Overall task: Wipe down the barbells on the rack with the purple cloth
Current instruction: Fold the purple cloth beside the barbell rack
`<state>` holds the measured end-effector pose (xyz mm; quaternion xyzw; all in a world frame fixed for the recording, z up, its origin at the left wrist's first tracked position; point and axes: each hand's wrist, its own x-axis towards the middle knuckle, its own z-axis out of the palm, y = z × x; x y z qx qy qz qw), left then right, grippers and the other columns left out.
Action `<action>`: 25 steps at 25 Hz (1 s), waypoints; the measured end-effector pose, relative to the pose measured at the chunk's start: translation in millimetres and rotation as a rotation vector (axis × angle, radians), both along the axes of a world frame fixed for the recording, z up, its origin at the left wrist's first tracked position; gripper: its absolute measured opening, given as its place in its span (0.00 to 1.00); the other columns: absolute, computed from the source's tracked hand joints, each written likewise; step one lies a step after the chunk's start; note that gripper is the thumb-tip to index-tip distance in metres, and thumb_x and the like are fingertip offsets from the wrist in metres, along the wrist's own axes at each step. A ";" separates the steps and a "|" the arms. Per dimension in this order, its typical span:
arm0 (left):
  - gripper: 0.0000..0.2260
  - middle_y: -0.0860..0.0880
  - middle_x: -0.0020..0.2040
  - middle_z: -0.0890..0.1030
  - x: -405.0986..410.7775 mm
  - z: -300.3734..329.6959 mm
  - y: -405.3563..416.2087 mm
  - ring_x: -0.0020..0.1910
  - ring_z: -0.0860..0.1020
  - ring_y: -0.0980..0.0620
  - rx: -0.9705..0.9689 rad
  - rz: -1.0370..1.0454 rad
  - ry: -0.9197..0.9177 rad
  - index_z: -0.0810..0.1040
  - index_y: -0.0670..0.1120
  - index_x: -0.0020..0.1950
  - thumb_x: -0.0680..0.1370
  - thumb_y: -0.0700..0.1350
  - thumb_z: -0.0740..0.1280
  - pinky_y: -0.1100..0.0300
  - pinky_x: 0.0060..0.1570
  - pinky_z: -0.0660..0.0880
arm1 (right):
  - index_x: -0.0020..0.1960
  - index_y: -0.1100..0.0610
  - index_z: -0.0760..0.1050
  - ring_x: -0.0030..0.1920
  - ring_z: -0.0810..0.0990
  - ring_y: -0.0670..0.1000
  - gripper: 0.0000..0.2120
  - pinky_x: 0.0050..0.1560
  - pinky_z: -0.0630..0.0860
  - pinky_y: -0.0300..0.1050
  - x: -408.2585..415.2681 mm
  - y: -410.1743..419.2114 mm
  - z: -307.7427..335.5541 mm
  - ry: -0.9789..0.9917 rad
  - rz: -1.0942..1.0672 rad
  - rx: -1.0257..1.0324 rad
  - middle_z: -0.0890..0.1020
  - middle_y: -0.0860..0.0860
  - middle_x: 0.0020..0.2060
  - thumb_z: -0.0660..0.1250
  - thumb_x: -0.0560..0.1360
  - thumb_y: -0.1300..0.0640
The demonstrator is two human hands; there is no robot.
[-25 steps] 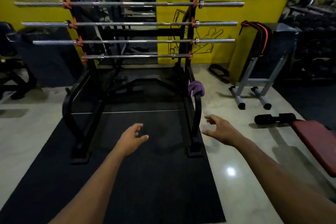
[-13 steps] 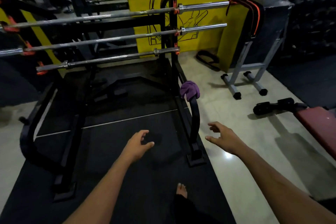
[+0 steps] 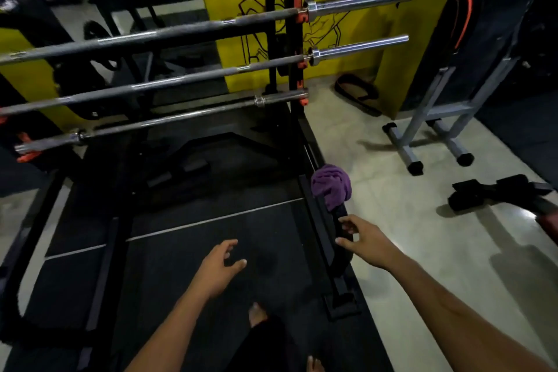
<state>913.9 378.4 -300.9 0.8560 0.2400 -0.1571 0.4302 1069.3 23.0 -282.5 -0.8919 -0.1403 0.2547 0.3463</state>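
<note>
- A gym floor (image 3: 407, 220) of pale tile is being shown, with a black rubber mat (image 3: 187, 275) laid under the equipment and a yellow wall (image 3: 362, 48) behind.
- Several barbells (image 3: 169, 81) are being carried horizontally, one above another, on the black rack (image 3: 291, 75).
- The purple cloth (image 3: 331, 186) is being kept bunched on top of the curved black brace (image 3: 342, 238) at the rack's right foot, below the lowest bar.
- The right hand (image 3: 367, 243) is being held just beside that brace, below the cloth and apart from it; its grip is spread, nothing being pinched.
- The left hand (image 3: 219, 266) is being held over the mat, fingers loosely spread, nothing being held.
- A bare foot (image 3: 256, 314) is being seen on the mat.
</note>
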 end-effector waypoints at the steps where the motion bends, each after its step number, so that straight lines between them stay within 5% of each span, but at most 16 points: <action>1: 0.26 0.49 0.71 0.72 20.4 -6.1 7.9 0.67 0.73 0.53 -0.011 -0.011 0.008 0.70 0.55 0.73 0.76 0.51 0.73 0.56 0.65 0.72 | 0.69 0.50 0.72 0.59 0.79 0.47 0.26 0.60 0.77 0.43 17.5 8.9 -4.0 0.016 -0.002 -0.010 0.79 0.47 0.58 0.74 0.74 0.47; 7: 0.25 0.49 0.72 0.71 141.4 -25.5 67.2 0.64 0.72 0.55 -0.124 -0.054 0.051 0.70 0.52 0.73 0.77 0.49 0.72 0.59 0.61 0.71 | 0.68 0.53 0.74 0.54 0.80 0.47 0.24 0.51 0.74 0.34 91.2 42.4 -32.8 0.137 -0.143 -0.088 0.80 0.50 0.57 0.74 0.75 0.49; 11: 0.26 0.48 0.73 0.71 240.9 -34.8 96.6 0.68 0.73 0.52 -0.085 -0.260 0.107 0.69 0.52 0.74 0.77 0.51 0.72 0.59 0.64 0.71 | 0.65 0.52 0.74 0.53 0.80 0.47 0.20 0.50 0.74 0.32 139.6 64.7 -40.6 0.163 -0.247 -0.076 0.81 0.50 0.56 0.73 0.76 0.49; 16: 0.24 0.48 0.67 0.74 352.4 -37.7 89.5 0.66 0.74 0.52 0.039 -0.506 0.131 0.71 0.52 0.71 0.77 0.51 0.72 0.58 0.65 0.71 | 0.66 0.51 0.74 0.55 0.80 0.47 0.21 0.57 0.77 0.40 169.8 78.4 -69.5 0.247 -0.410 -0.038 0.80 0.48 0.56 0.73 0.76 0.46; 22: 0.27 0.47 0.68 0.72 469.5 -66.6 58.7 0.66 0.73 0.50 0.171 -0.815 0.185 0.67 0.50 0.75 0.78 0.52 0.71 0.62 0.63 0.67 | 0.64 0.59 0.76 0.55 0.81 0.55 0.18 0.62 0.76 0.48 233.5 78.6 -126.7 0.266 -0.647 -0.024 0.81 0.56 0.55 0.73 0.76 0.55; 25: 0.31 0.45 0.72 0.69 532.2 -92.3 41.7 0.70 0.70 0.48 0.208 -0.968 0.216 0.64 0.47 0.77 0.78 0.51 0.71 0.62 0.67 0.65 | 0.63 0.58 0.75 0.58 0.78 0.58 0.23 0.61 0.73 0.48 279.0 73.7 -156.1 0.285 -0.528 -0.147 0.78 0.57 0.57 0.66 0.75 0.44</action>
